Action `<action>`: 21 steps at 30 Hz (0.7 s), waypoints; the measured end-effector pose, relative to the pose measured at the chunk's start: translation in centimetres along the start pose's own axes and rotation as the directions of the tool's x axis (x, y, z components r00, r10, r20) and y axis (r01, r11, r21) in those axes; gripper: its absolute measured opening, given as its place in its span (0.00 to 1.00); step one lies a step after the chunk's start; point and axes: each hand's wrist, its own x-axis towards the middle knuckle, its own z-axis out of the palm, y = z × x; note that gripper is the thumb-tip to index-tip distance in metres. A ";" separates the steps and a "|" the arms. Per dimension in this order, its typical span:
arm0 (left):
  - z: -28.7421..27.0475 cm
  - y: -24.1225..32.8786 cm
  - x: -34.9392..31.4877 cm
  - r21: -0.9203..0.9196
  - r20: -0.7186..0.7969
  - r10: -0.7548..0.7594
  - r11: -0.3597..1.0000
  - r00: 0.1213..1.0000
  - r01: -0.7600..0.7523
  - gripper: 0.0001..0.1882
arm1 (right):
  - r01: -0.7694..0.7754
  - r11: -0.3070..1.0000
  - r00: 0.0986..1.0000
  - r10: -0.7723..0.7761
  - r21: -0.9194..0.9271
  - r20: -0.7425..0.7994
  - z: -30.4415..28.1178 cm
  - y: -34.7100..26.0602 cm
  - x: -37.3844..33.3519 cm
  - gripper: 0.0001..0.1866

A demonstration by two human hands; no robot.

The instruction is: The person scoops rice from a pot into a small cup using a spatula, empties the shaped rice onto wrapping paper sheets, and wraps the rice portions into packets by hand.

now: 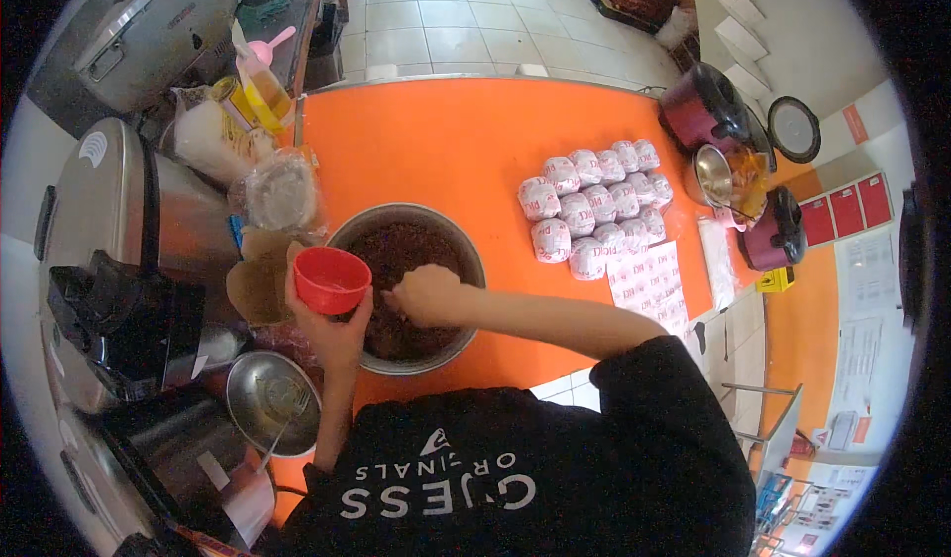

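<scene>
My left hand (335, 331) holds a small red plastic cup (333, 272) by its side, over the left rim of a big round metal pot (474, 256). A dark brown, crumbly food (401, 240) fills much of the pot. Reaching in from the right, my right hand (428, 295) is closed over the food, knuckles up. Whatever its fingers grip is hidden beneath it. The cup's inside looks mostly bare, with a faint residue.
Paper-wrapped bundles (594, 200) stand in rows on the orange table (426, 141), beside printed wrapping sheets (649, 284). A metal bowl with a utensil (272, 403) sits left, near large cookers (129, 260). Dark red cookers (703, 111) line the right. Clear plastic packages (282, 195) lie at the left edge.
</scene>
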 end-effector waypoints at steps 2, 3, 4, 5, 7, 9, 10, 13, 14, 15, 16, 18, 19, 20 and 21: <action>0.1 0.0 -0.2 0.018 -0.012 -0.020 1.000 1.000 0.020 0.51 | 0.030 0.999 0.995 -0.027 0.033 -0.095 1.2 -0.1 -0.5 0.16; 0.3 -0.1 -0.3 0.029 -0.007 -0.013 0.999 1.000 0.014 0.51 | 0.061 0.996 0.980 -0.048 0.063 -0.192 1.7 0.0 -0.8 0.22; 0.3 -0.2 -0.2 0.042 -0.001 -0.006 0.999 1.000 0.006 0.52 | 0.062 0.996 0.980 -0.048 0.065 -0.194 1.6 -0.2 -1.1 0.22; 0.3 -0.1 -0.1 0.044 0.001 -0.004 0.999 1.000 0.004 0.52 | 0.072 0.995 0.988 -0.062 0.069 -0.141 1.3 -0.4 -1.5 0.21; 0.2 0.3 0.0 0.084 0.013 0.036 0.996 0.999 -0.037 0.51 | 0.081 0.994 0.993 -0.074 0.073 -0.094 1.2 -0.5 -2.1 0.20; 0.3 0.0 0.1 0.049 0.000 0.061 0.997 0.998 -0.061 0.51 | 0.120 0.990 0.991 -0.114 0.074 -0.074 1.3 -0.3 -2.7 0.24; 0.4 0.0 0.1 0.013 -0.017 0.079 0.997 0.997 -0.079 0.51 | 0.120 0.990 0.990 -0.114 0.071 -0.079 0.9 -0.2 -3.0 0.24; 0.1 0.5 -0.1 -0.015 -0.011 0.040 0.999 0.999 -0.041 0.51 | 0.160 0.983 0.983 -0.151 0.092 -0.103 0.1 0.3 -4.1 0.25; 0.0 0.4 -0.2 -0.017 -0.014 0.047 0.999 0.999 -0.047 0.51 | 0.150 0.978 0.983 -0.132 0.146 -0.125 0.3 0.8 -4.4 0.24; 0.0 0.1 -0.2 -0.083 0.000 0.032 0.996 0.999 -0.032 0.51 | 0.141 0.970 0.983 -0.113 0.200 -0.146 0.4 1.1 -4.7 0.22; -0.2 -0.2 -0.3 -0.145 0.012 0.018 0.989 1.000 -0.016 0.51 | 0.146 0.970 0.982 -0.118 0.196 -0.150 0.0 1.2 -4.9 0.22; -0.8 -0.8 -0.4 -0.279 0.012 0.026 0.960 1.000 -0.021 0.51 | 0.082 0.967 0.994 -0.063 0.240 -0.085 -0.9 1.4 -5.3 0.24; -1.1 -0.9 -0.3 -0.410 0.022 0.030 0.912 0.999 -0.019 0.51 | 0.086 0.967 0.994 -0.067 0.240 -0.087 -1.5 1.5 -5.6 0.24; -1.7 -1.0 -0.4 -0.408 0.020 0.032 0.913 0.999 -0.021 0.51 | 0.054 0.967 0.998 -0.044 0.249 -0.048 -2.1 1.6 -6.0 0.24; -2.4 -1.0 -0.5 -0.406 0.022 0.052 0.913 0.998 -0.039 0.51 | 0.023 0.966 1.000 -0.021 0.258 -0.009 -2.5 1.9 -6.3 0.24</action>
